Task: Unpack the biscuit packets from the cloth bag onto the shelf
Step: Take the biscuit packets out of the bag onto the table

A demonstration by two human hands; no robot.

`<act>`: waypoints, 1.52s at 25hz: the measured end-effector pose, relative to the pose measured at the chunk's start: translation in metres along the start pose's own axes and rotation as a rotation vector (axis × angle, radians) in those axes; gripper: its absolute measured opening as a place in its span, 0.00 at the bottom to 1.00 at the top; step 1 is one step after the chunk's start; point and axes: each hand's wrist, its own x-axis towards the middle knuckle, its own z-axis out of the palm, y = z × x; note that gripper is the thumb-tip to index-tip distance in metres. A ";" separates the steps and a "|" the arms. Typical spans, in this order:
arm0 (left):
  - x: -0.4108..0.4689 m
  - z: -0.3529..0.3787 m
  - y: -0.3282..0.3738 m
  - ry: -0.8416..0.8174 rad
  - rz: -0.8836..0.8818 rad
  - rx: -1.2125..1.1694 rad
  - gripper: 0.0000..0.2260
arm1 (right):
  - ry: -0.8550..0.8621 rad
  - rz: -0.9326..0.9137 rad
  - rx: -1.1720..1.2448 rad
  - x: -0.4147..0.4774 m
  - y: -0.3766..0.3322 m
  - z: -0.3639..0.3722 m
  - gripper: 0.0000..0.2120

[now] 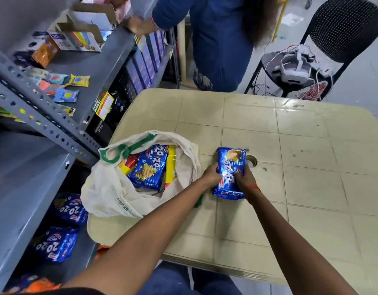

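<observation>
Both hands clasp one blue biscuit packet point(230, 173) over the table point(311, 145) — left hand point(211, 174) on its 9 o'clock edge, right hand point(244, 177) on its 3 o'clock edge, fingers curled around the wrapper. The packet seems to rest on or just above the table; we cannot tell which.

At 9 o'clock from the hands, the cloth bag point(111, 188) lies open on the table corner. A second blue packet point(147, 170) shows in its mouth, with yellow and red wrappers beside it.

Further out toward 8 o'clock, the grey shelf point(24, 177) holds blue packets point(56, 243) already placed on a lower level.

Handling, as we judge it — light, glossy film likely slick, biscuits inside brittle. Best held across the long sides with a flat, gentle squeeze, not by the crimped ends.
</observation>
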 end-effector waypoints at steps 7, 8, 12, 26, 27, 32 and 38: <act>-0.029 -0.042 -0.006 0.152 0.186 0.015 0.16 | 0.186 -0.169 -0.165 -0.023 -0.040 0.038 0.22; -0.037 -0.060 -0.011 0.264 0.231 0.025 0.13 | 0.167 -0.221 -0.148 -0.028 -0.054 0.054 0.22; -0.053 -0.151 -0.047 0.670 0.139 0.400 0.14 | -0.263 -0.240 -0.029 -0.053 -0.106 0.128 0.10; -0.047 -0.206 -0.083 0.442 -0.304 0.500 0.26 | -0.385 0.255 0.053 -0.058 -0.125 0.195 0.10; -0.049 -0.211 -0.079 0.440 -0.321 0.480 0.27 | -0.383 0.308 0.088 -0.057 -0.125 0.190 0.13; -0.075 -0.248 -0.036 0.266 -0.286 0.201 0.18 | -0.427 0.396 0.330 -0.064 -0.132 0.162 0.11; -0.131 -0.232 -0.003 -0.008 -0.260 0.264 0.19 | -0.651 0.323 0.398 -0.073 -0.129 0.113 0.09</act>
